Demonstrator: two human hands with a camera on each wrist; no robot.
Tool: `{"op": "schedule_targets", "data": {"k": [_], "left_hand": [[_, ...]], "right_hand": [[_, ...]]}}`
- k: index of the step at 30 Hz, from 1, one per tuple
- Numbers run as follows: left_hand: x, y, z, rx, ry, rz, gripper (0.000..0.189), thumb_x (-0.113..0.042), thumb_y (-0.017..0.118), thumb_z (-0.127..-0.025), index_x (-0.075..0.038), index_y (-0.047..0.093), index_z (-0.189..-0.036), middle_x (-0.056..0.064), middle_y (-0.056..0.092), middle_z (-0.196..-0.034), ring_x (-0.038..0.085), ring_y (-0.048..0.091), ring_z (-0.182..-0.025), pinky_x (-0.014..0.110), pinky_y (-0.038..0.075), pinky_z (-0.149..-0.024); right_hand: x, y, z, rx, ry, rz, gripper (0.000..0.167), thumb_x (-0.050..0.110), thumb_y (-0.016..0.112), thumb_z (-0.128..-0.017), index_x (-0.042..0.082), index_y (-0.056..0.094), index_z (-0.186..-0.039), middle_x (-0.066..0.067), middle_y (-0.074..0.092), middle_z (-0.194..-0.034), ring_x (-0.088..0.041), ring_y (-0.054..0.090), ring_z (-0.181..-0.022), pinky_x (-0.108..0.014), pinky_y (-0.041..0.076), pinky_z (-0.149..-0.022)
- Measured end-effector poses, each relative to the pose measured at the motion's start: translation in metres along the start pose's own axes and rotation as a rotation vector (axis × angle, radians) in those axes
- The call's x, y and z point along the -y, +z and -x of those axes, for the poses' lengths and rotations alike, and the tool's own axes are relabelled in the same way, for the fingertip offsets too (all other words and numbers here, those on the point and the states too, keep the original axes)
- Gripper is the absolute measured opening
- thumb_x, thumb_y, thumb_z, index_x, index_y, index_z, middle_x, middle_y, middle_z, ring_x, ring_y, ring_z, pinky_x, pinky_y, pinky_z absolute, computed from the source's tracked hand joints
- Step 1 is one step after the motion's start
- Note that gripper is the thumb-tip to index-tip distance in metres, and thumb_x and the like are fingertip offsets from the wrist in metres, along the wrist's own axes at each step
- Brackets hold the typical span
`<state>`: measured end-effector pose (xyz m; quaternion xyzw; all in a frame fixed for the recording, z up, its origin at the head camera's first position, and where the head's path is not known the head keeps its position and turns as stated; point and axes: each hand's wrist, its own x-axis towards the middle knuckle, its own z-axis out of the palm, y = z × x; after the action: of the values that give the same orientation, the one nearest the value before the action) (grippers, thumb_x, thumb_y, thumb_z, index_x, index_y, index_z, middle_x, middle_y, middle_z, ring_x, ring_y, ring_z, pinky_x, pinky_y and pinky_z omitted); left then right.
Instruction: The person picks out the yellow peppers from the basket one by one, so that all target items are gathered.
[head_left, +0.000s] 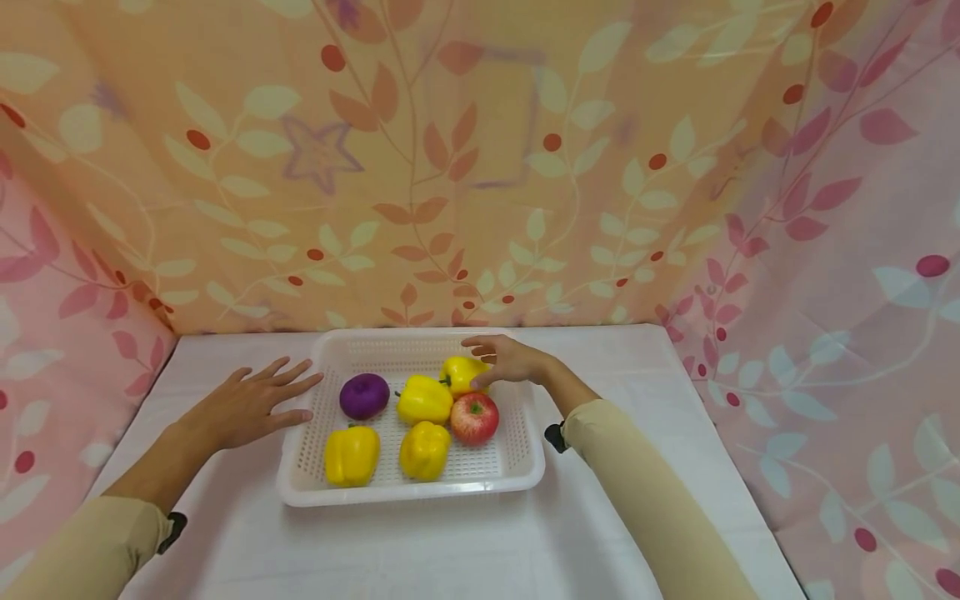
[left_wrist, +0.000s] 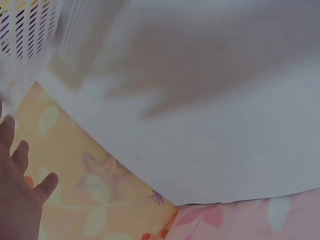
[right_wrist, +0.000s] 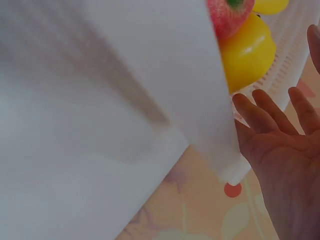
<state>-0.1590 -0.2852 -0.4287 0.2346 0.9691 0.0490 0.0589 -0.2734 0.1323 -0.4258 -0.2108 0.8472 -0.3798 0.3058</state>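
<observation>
1. We find the white perforated basket point(head_left: 408, 492) between the two hands, resting on the white tablecloth point(head_left: 450, 550).
2. We see the rear yellow pepper point(head_left: 459, 372) in it, partly hidden by the right hand point(head_left: 516, 361), whose parted, slightly bent fingers reach over it. We see nothing gripped there, and we cannot tell whether the fingertips touch the pepper.
3. We see the left hand point(head_left: 243, 410) spread wide, palm down and holding nothing, its fingertips at the basket's rim on that hand's side; contact we cannot make out.
4. Just below the right thumb we see a red apple point(head_left: 475, 419), and between the hands a middle yellow pepper point(head_left: 424, 400).
5. Nearest the left fingertips we see a round purple vegetable point(head_left: 364, 396).
6. Closer to us than both hands sit two front yellow peppers, one toward the left hand point(head_left: 352, 456), the other point(head_left: 425, 452) more midway.
7. Behind both wrists we see beige sleeves point(head_left: 645, 483) and dark wristbands point(head_left: 172, 532); beyond the fingers hangs a leaf-patterned curtain point(head_left: 435, 167).
</observation>
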Motion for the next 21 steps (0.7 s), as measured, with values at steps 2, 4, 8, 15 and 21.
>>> {"op": "schedule_targets", "data": {"k": [2, 4, 8, 15, 21], "left_hand": [[0.001, 0.001, 0.0, 0.004, -0.003, 0.01, 0.067, -0.06, 0.049, -0.097, -0.022, 0.043, -0.152, 0.013, 0.036, -0.158, 0.047, 0.031, -0.142, 0.074, 0.025, -0.105], [0.002, 0.002, -0.001, 0.003, -0.004, 0.013, 0.067, -0.06, 0.049, -0.097, -0.022, 0.043, -0.152, 0.014, 0.036, -0.158, 0.047, 0.031, -0.142, 0.074, 0.026, -0.105], [0.003, 0.002, -0.001, 0.008, -0.007, 0.007, 0.068, -0.061, 0.048, -0.097, -0.022, 0.042, -0.152, 0.014, 0.036, -0.158, 0.047, 0.031, -0.142, 0.075, 0.025, -0.105], [0.003, 0.001, -0.001, 0.012, 0.001, 0.003, 0.068, -0.061, 0.048, -0.097, -0.021, 0.043, -0.152, 0.014, 0.035, -0.158, 0.047, 0.03, -0.143, 0.074, 0.026, -0.105], [0.002, 0.0, -0.001, 0.013, 0.008, -0.005, 0.068, -0.06, 0.05, -0.097, -0.02, 0.044, -0.151, 0.014, 0.036, -0.158, 0.046, 0.031, -0.142, 0.073, 0.028, -0.105]], "right_hand": [[0.001, 0.001, -0.003, 0.005, 0.027, -0.03, 0.078, 0.019, 0.078, -0.085, 0.016, 0.04, -0.153, -0.015, 0.04, -0.155, -0.035, 0.038, -0.142, -0.057, 0.032, -0.114], [0.002, 0.003, -0.005, 0.002, 0.05, -0.071, 0.078, 0.018, 0.077, -0.086, 0.015, 0.039, -0.153, -0.015, 0.04, -0.156, -0.035, 0.037, -0.143, -0.06, 0.033, -0.111], [0.003, 0.007, -0.008, -0.008, 0.08, -0.131, 0.075, 0.016, 0.075, -0.087, 0.014, 0.039, -0.153, -0.015, 0.04, -0.156, -0.035, 0.037, -0.142, -0.066, 0.036, -0.105], [0.0, 0.014, -0.012, -0.033, 0.117, -0.126, 0.071, 0.014, 0.074, -0.087, 0.014, 0.042, -0.15, -0.013, 0.04, -0.155, -0.037, 0.042, -0.137, -0.067, 0.043, -0.097], [0.005, 0.015, -0.013, -0.042, 0.171, -0.091, 0.069, 0.015, 0.075, -0.086, 0.015, 0.045, -0.149, -0.012, 0.04, -0.155, -0.037, 0.046, -0.132, -0.063, 0.048, -0.094]]}}
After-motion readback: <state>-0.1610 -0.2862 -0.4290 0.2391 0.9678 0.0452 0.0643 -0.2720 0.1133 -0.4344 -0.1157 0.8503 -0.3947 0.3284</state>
